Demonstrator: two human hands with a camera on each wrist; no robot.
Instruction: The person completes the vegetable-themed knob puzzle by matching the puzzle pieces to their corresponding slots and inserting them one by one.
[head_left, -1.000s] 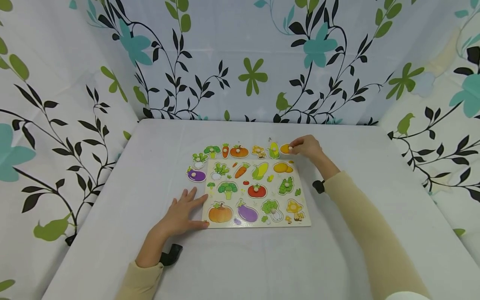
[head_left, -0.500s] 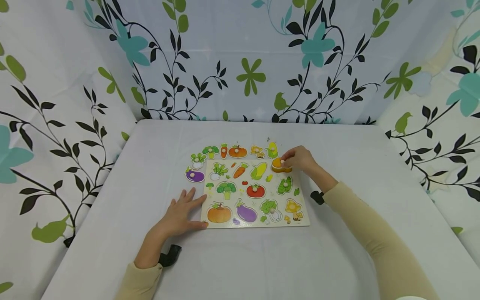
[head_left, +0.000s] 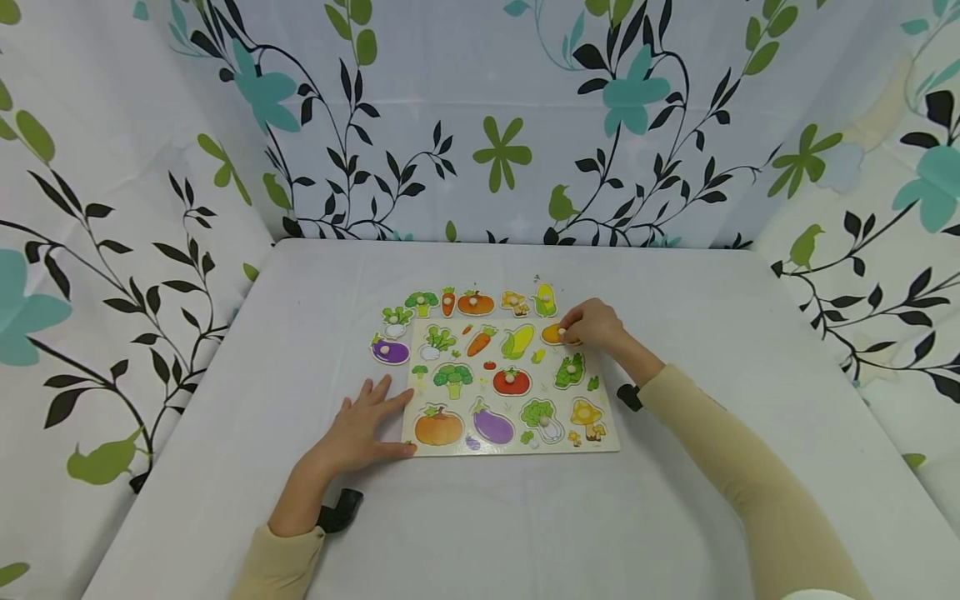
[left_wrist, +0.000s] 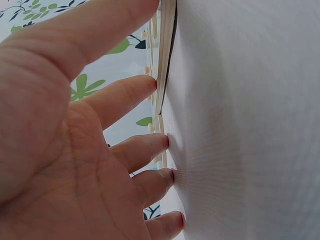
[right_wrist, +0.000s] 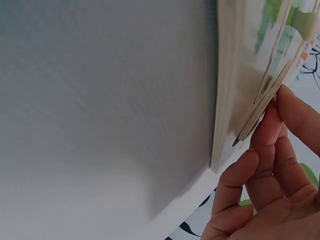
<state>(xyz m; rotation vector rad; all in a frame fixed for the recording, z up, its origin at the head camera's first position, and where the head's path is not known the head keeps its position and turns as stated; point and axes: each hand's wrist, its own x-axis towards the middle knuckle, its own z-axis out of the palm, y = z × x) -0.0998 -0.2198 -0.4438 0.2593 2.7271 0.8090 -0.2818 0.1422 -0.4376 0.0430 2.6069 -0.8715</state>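
A wooden vegetable puzzle board (head_left: 468, 396) lies flat on the white cloth. My right hand (head_left: 596, 325) pinches an orange-yellow potato-shaped puzzle piece (head_left: 551, 333) by its knob, at the board's upper right corner. In the right wrist view, the tilted piece (right_wrist: 265, 102) is close over the board's face. My left hand (head_left: 358, 429) is spread at the board's left side, thumb and index fingertips at its edge; the left wrist view has the other fingertips on the cloth. Tomato (head_left: 512, 382), peas (head_left: 569, 372) and leafy cabbage (head_left: 543, 420) pieces with knobs sit in the board.
Loose knobbed pieces line the board's back and left: eggplant (head_left: 390, 350), radish (head_left: 396, 322), broccoli (head_left: 422, 302), carrot (head_left: 447, 302), pumpkin (head_left: 476, 303), mushroom (head_left: 515, 303) and corn (head_left: 545, 300). A patterned curtain (head_left: 450, 100) hangs behind the table (head_left: 562, 525).
My right hand has brought the potato piece from behind the board forward over its upper right corner, then settled lower there. The left hand stays in place at the edge.
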